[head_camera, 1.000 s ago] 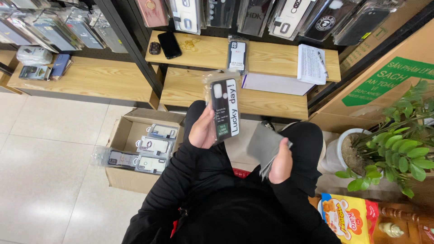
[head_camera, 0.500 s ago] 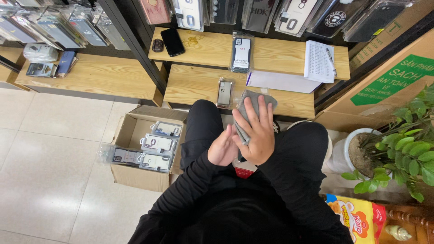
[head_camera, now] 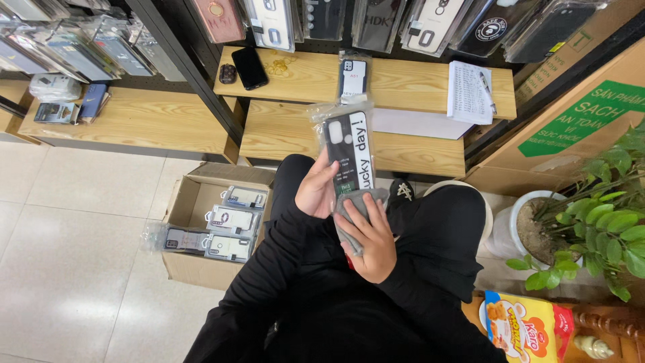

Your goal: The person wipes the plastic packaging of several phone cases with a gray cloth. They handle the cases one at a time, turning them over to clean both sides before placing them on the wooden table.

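Left hand: the left hand (head_camera: pixel 317 191) is closed on the lower left edge of a bagged phone case (head_camera: pixel 349 153), thumb across the front, holding it upright over the lap.
Right hand: the right hand (head_camera: pixel 368 235) is curled around a grey cloth (head_camera: pixel 349 212), fingers pressing it to the bottom of the case.
Case: black, with a white strip down one side, sealed in a clear crinkly bag; it sits between the knees and the lower shelf (head_camera: pixel 282 131).
Handling: looks light and fairly stiff, but the bag film looks slick, so a pinch on the case's long edges through the film should hold better than a grip on the loose bag top.
Cloth: soft and limp, bunches easily in the palm.
Edges: the lower shelf's front edge runs just beyond the case top; a black upright (head_camera: pixel 195 74) stands to the left.
Room: an open box (head_camera: pixel 201 202) of more bagged cases sits close on the left, a potted plant (head_camera: pixel 591 222) on the right; the freest space is straight above the lap.
Top shelf: a phone (head_camera: pixel 249 67), another bagged case (head_camera: pixel 353 77) and a notepad (head_camera: pixel 469 93) lie there, well apart from the hands.
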